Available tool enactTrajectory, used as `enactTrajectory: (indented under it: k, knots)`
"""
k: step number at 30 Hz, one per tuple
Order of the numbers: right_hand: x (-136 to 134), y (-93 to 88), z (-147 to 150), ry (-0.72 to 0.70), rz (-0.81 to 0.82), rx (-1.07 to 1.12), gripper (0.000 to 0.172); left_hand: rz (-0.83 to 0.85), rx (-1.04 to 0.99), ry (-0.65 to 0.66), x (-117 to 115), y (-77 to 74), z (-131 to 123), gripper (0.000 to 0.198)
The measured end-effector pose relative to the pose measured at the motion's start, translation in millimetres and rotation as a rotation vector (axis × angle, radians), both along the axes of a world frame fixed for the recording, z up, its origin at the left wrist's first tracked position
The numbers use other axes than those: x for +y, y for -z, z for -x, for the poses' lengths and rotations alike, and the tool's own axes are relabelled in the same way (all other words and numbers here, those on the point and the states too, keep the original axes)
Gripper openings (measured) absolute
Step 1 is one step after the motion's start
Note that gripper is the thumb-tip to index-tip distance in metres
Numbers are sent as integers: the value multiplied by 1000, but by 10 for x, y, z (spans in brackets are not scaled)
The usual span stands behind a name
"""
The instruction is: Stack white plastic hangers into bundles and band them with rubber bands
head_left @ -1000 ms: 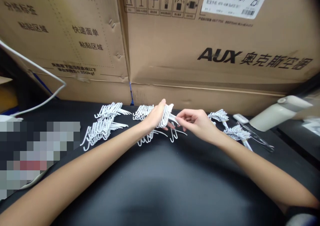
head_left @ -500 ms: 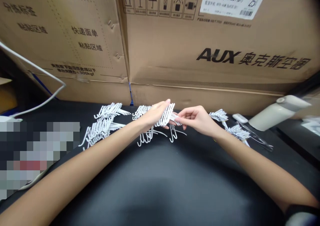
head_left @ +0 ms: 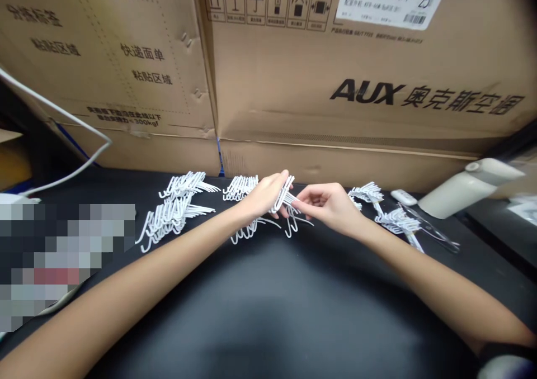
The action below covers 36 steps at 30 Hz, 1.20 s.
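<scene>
My left hand [head_left: 265,197] is closed around a bunch of white wire hooks [head_left: 284,195], whose bent ends stick up past its fingers. My right hand [head_left: 329,204] pinches the straight ends of the same bunch from the right side. Under and in front of them, a few loose white hooks [head_left: 290,228] lie on the black table. Behind my left wrist is a row of nested hooks [head_left: 240,186], partly covered by the hand. Two more heaps of hooks, a rear one [head_left: 188,183] and a front one [head_left: 168,218], lie to the left.
On the right lie hook bundles with a band around their stems [head_left: 400,221], a clear plastic strip [head_left: 436,235], a small white case [head_left: 403,197] and a tilted pale bottle [head_left: 457,192]. Large cardboard boxes [head_left: 293,110] wall off the back. A white cable [head_left: 90,127] curves at left.
The hooks in my left hand have drawn together into a narrower bunch. Both hands stay almost in place, with the right fingers shifted slightly on the stems.
</scene>
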State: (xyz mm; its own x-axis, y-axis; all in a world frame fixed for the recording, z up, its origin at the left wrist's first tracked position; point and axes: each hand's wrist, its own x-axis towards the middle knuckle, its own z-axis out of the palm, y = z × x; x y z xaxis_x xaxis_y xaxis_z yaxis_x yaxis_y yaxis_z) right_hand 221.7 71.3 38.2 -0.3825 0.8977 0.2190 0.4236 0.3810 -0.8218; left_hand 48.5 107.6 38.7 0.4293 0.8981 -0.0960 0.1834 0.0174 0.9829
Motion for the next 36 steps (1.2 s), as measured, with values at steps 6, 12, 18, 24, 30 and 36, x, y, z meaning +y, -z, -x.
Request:
enactTrajectory:
  k: [6, 12, 18, 24, 30, 36]
  knots:
    - [-47, 4, 22, 22, -109, -80, 27, -204, 90, 19, -18, 34, 7, 40]
    - [44, -45, -7, -52, 100, 32, 30, -187, 30, 71, 7, -5, 35, 29]
    - [232, -2, -131, 5, 172, -17, 16, -120, -102, -11, 94, -72, 99, 25]
    - [218, 77, -181, -221, 67, -536, 9, -83, -93, -57, 121, -80, 118, 26]
    - [252, -65, -279, -206, 196, -476, 10, -95, -75, -57, 120, -40, 105, 28]
    - [273, -373, -565, -98, 273, -304, 19, -153, -4, -62, 137, 1, 116, 29]
